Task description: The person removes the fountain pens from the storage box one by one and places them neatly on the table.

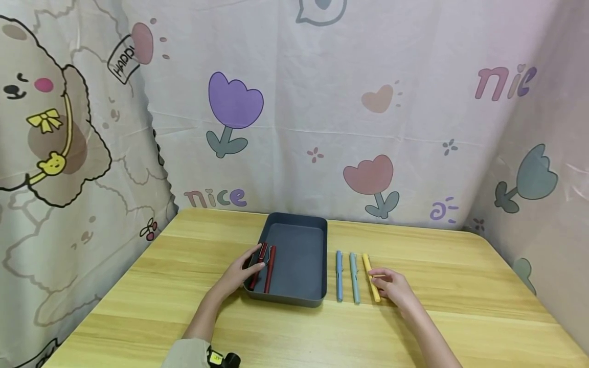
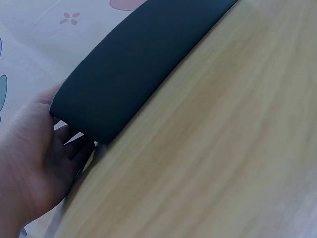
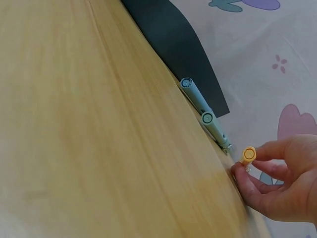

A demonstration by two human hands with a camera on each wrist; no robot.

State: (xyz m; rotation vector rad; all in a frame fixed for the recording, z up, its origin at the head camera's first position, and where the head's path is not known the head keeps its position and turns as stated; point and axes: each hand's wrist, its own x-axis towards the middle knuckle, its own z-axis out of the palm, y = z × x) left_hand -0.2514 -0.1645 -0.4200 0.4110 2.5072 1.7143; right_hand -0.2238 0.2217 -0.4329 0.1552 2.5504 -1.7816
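Note:
A dark grey tray (image 1: 294, 302) stands on the table with two dark red pens (image 1: 270, 271) lying in its left side. My left hand (image 1: 236, 271) holds the tray's left wall, thumb over the rim above the red pens and fingers outside. In the left wrist view the fingers of that hand (image 2: 39, 153) bend behind the tray's near end (image 2: 124, 74). To the right of the tray, my right hand (image 1: 393, 289) pinches a yellow pen (image 1: 371, 278) between thumb and fingers. The right wrist view shows the yellow pen's round end (image 3: 249, 153) between the fingertips.
A blue pen (image 1: 339, 276) and a light green pen (image 1: 354, 278) lie side by side between the tray and the yellow pen. Behind the wooden table (image 1: 294, 337) hangs a printed curtain (image 1: 313, 112), which also runs along both sides.

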